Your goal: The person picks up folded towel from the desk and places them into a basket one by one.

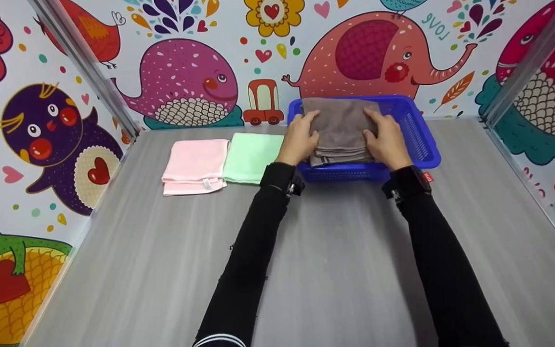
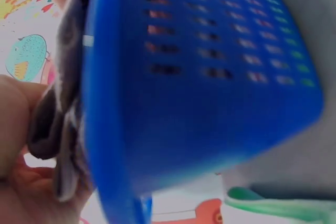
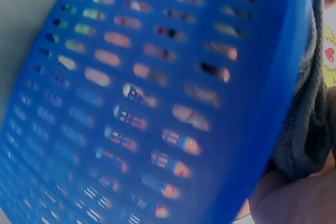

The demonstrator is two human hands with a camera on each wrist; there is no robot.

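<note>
A folded greyish-brown towel (image 1: pixel 342 126) lies level at the mouth of a blue plastic basket (image 1: pixel 426 142), covering its left and middle part. My left hand (image 1: pixel 298 139) grips the towel's left side, thumb on the near edge and fingers along the top. On the opposite side, my right hand (image 1: pixel 388 140) holds it the same way. The left wrist view shows the towel's folded layers (image 2: pixel 65 124) between thumb and fingers, just above the basket rim. In the right wrist view, the towel's rounded fold (image 3: pixel 302 135) rests against my hand (image 3: pixel 299 200).
Left of the basket, a folded pink towel (image 1: pixel 195 161) and a folded light green towel (image 1: pixel 253 156) lie side by side on the grey table (image 1: pixel 335 270). Cartoon-printed walls (image 1: pixel 272 53) stand behind and on both sides, joined by metal corner posts (image 1: pixel 97 67).
</note>
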